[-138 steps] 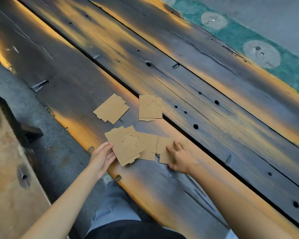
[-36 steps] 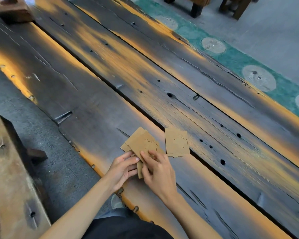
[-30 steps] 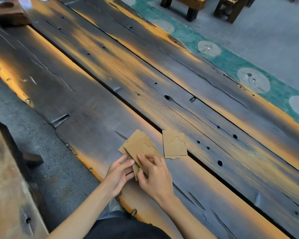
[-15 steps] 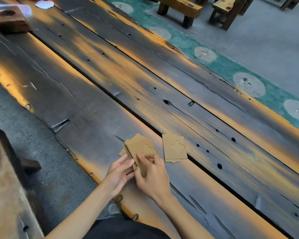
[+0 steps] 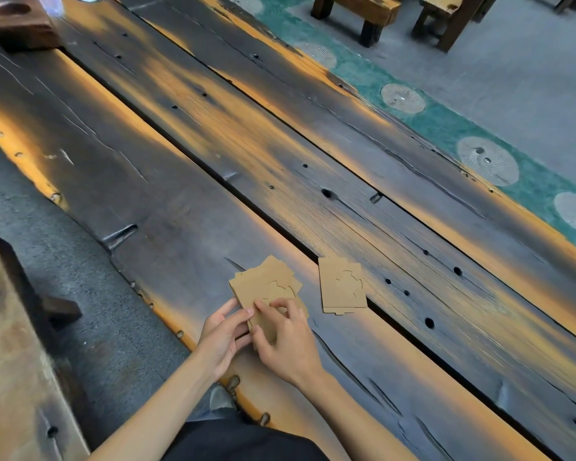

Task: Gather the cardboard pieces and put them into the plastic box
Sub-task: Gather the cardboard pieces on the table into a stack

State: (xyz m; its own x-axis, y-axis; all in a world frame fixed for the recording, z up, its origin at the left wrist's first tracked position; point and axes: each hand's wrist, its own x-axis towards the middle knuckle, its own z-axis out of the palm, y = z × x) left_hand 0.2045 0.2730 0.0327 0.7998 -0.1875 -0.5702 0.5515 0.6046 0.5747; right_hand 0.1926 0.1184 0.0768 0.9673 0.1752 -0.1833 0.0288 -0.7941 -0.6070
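Note:
A stack of brown cardboard pieces (image 5: 266, 284) sits near the table's front edge, held from both sides. My left hand (image 5: 222, 334) grips its left edge and my right hand (image 5: 286, 337) presses on top and holds its right side. One more cardboard piece (image 5: 341, 287) lies flat on the table just right of the stack, apart from both hands. A blurred clear plastic thing (image 5: 52, 3) shows at the far top left; I cannot tell whether it is the box.
The dark wooden plank table (image 5: 280, 161) runs diagonally, with a gap between planks. A wooden block with a round hole (image 5: 19, 23) stands at the far left end. A bench (image 5: 10, 361) is at my left, stools (image 5: 356, 11) beyond the table.
The scattered pieces have been gathered into one stack between my hands. In the last second the hands have kept squaring the stack; the view has tilted up, showing more of the far floor.

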